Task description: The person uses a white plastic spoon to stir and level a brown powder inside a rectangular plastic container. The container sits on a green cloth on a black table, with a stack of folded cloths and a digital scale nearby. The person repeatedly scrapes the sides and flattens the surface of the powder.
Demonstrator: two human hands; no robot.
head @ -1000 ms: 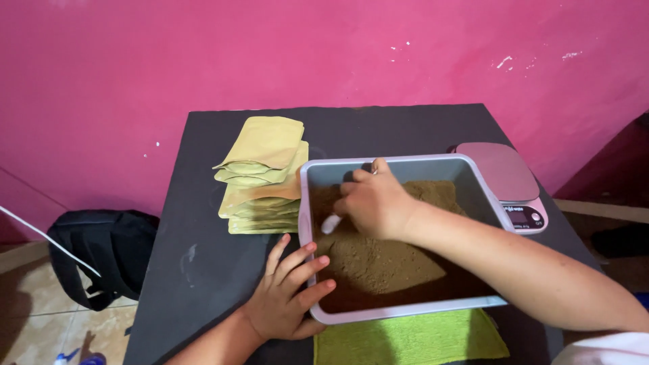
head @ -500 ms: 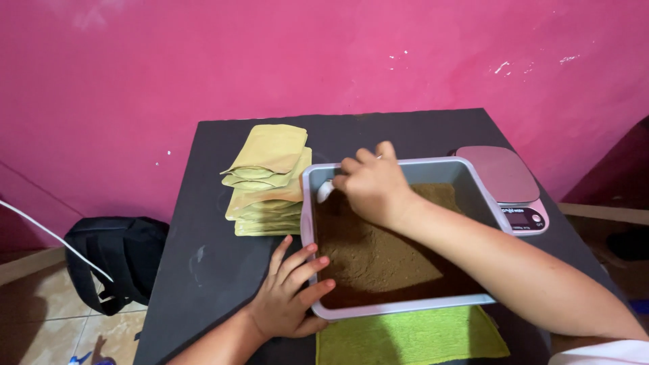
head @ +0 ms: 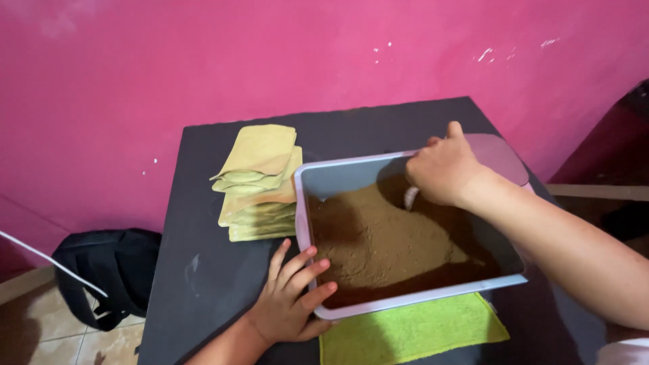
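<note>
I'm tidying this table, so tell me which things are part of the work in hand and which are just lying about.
In use: grey tub of brown powder; white scoop in right hand; left hand steadying the tub's rim.

Lying about: stack of tan pouches, green cloth, pink scale, black bag on floor.

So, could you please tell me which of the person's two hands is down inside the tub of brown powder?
The right hand: it reaches into the grey tub over the brown powder, gripping something white. The left hand only rests on the tub's near-left corner.

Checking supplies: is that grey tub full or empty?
Partly full: brown powder covers the grey tub floor, heaped mid-tub, well below the rim.
</note>
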